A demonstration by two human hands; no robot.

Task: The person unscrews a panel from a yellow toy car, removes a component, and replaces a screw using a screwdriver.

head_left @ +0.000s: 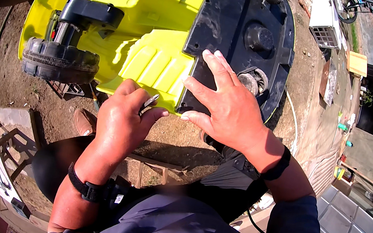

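Black moulded plastic (229, 30) underlies the spread right grip (234, 108); the left grip (123, 112) pinches slim metal (151, 100).

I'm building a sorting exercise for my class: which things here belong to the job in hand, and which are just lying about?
Seemingly part of the job:
yellow plastic body
black panel under the right hand
ridged black wheel
small metal item in the left hand, kind unclear

Apparently just lying about:
bicycle
white box
tan board
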